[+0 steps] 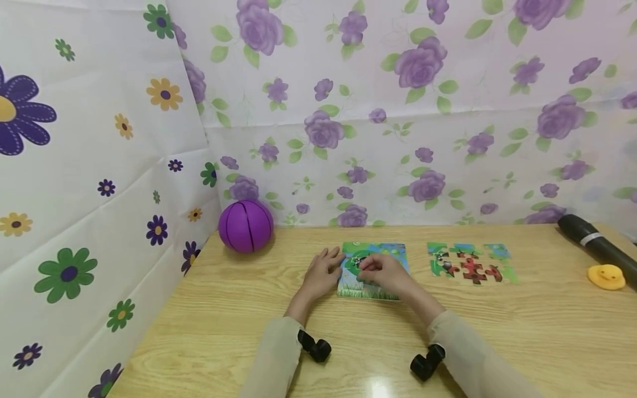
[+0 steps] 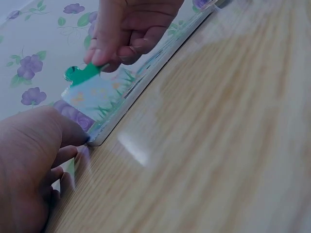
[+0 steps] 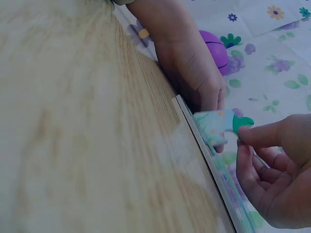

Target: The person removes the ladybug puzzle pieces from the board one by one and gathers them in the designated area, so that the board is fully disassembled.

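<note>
A shallow picture-puzzle board (image 1: pixel 375 247) with a green and blue scene lies on the wooden table. My right hand (image 1: pixel 390 273) is over its middle. Thumb and fingertips there pinch a puzzle piece (image 2: pixel 92 92) by its green edge; the rest of the piece is pale blue with grass and small orange marks. In the left wrist view the piece stands tilted, its lower edge down at the board. Along the board's left side rests my left hand (image 1: pixel 322 275), its fingers extended and its thumb touching the near corner. In the head view the right hand hides part of the picture.
Several loose puzzle pieces (image 1: pixel 473 270), some red, lie to the right of the board. A purple ball (image 1: pixel 246 226) sits at the back left corner. At the far right are a yellow duck (image 1: pixel 606 276) and a black cylindrical object (image 1: pixel 609 255). Flowered cloth (image 1: pixel 318 182) hangs behind the table.
</note>
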The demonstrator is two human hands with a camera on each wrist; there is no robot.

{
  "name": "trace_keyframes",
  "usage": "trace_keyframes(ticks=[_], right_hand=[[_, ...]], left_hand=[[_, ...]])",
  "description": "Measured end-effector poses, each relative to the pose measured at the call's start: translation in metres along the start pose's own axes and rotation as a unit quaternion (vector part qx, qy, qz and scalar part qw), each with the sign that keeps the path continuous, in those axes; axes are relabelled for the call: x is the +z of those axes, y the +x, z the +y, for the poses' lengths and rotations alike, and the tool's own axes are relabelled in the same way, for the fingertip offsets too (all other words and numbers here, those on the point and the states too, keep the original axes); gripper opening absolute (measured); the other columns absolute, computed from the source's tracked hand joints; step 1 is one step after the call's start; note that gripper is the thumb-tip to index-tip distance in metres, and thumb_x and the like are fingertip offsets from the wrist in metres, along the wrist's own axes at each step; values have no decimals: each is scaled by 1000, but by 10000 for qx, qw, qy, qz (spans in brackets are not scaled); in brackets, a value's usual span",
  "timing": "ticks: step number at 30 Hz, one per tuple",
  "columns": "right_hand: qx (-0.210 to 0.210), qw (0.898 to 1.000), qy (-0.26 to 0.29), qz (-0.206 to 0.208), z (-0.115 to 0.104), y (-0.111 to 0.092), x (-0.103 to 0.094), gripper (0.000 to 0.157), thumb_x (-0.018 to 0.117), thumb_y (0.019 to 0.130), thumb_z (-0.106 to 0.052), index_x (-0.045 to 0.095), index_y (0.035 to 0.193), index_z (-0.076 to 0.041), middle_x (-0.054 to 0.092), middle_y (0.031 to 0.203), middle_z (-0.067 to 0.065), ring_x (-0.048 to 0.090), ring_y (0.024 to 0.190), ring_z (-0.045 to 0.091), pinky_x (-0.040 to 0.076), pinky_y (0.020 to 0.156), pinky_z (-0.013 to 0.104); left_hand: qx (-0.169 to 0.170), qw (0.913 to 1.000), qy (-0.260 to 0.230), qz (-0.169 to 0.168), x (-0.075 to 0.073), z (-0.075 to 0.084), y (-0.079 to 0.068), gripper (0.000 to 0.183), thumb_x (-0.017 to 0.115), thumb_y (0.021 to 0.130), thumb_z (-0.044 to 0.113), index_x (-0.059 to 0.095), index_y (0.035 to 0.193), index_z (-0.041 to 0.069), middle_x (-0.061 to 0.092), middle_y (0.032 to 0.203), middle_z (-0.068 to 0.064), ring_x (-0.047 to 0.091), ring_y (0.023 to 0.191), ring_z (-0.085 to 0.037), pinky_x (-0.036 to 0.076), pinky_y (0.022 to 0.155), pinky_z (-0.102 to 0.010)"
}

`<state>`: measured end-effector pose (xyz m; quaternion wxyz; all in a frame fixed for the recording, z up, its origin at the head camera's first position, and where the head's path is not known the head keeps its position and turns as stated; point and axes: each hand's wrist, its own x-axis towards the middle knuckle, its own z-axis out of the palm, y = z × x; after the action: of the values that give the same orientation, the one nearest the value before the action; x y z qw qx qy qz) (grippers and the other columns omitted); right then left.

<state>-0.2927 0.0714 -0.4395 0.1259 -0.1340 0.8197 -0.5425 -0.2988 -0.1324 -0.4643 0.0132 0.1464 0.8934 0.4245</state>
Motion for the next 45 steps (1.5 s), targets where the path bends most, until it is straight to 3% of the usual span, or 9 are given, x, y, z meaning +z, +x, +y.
trace_keyframes(ticks=[5,9,16,24,32,45], right_hand=[[34,9989,470,86,-1,-2,-18,25,63,95,-13,61,113,3,68,96,7,66,86,17,59,79,33],[88,9983,488,318,7,-10,-40,31,64,95,-16,60,117,4,69,98,6,67,87,12,60,83,33],[493,9956,656,441,38,-36,-91,47,65,94,-25,55,129,5,66,102,-6,64,90,3,60,87,28],[512,9964,488,468,65,-57,-139,51,63,96,-31,53,129,7,65,96,-12,65,87,0,60,83,22],[497,9982,17,335,67,-63,-153,46,63,96,-25,56,124,10,67,96,-8,66,82,2,60,76,22],[542,9965,-600,197,63,-67,-153,31,70,90,-19,66,104,9,71,93,2,64,72,4,59,64,21]], left_hand=[[39,10000,-30,18,2,1,2,43,46,102,15,48,143,4,31,160,-12,11,153,-34,2,127,-50],[-48,10000,-17,53,5,-1,2,43,46,101,14,49,143,4,32,159,-12,12,153,-34,3,128,-49],[-97,9999,-4,-57,9,-1,1,43,47,101,15,49,143,7,32,159,-10,12,153,-34,2,127,-50],[-36,10000,38,-26,5,0,5,43,46,101,16,50,143,7,32,160,-10,12,153,-33,2,127,-50],[-75,9999,-3,69,4,-1,3,43,48,100,15,51,141,7,34,159,-10,13,153,-34,3,127,-50],[-61,9999,18,108,4,-1,1,43,48,100,16,50,142,7,34,159,-10,14,153,-34,4,128,-49]])
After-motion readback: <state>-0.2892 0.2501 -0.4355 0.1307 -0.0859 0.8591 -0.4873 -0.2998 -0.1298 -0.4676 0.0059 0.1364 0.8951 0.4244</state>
